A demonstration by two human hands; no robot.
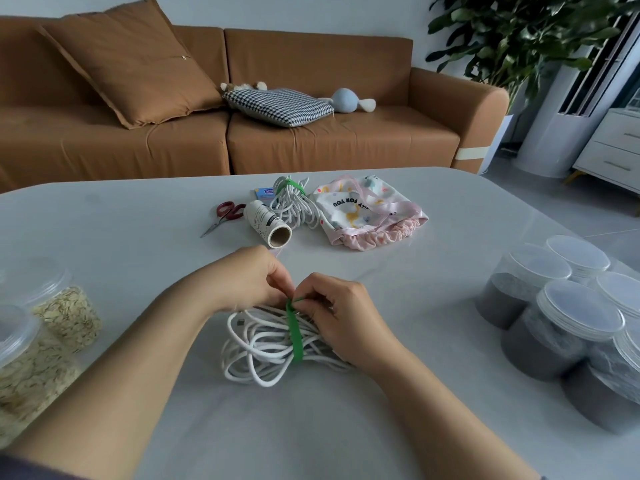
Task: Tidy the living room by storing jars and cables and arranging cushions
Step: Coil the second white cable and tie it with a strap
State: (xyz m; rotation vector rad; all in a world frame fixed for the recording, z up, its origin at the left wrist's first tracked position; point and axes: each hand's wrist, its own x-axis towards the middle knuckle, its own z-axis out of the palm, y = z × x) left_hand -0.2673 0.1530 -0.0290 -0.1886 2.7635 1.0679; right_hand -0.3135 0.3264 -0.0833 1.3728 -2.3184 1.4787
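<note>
Both pinch the tie [296, 337] end at the far edge of the coil [256, 344]: left hand [249, 282], right hand [346, 313]. The coil lies left-right; the tie crosses it.

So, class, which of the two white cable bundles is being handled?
The near bundle, whose green strap the left hand and right hand pinch; the far bundle lies untouched beside the pouch.
</note>
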